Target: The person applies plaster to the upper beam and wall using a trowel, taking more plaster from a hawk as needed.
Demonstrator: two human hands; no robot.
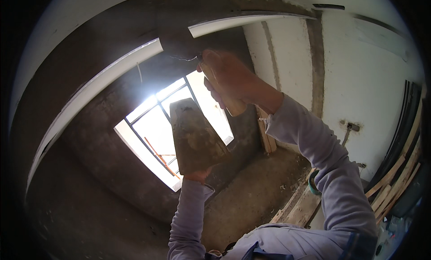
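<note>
My left hand is low in the middle, under a grey, stained, flat tapered board that it holds up in front of the bright window. The board hides most of its fingers. Above and to the right, my right hand is closed round a light wooden handle of a tool, raised near the dark plastered band overhead. The tool's working end is mostly hidden behind the hand. A thin pale wire or crack shows just left of that hand.
A bright window opens in the dark plastered wall. White strips run along the top. At right are a pale wall with a small socket box, leaning timber lengths and dark tubes. Planks lie low by the floor.
</note>
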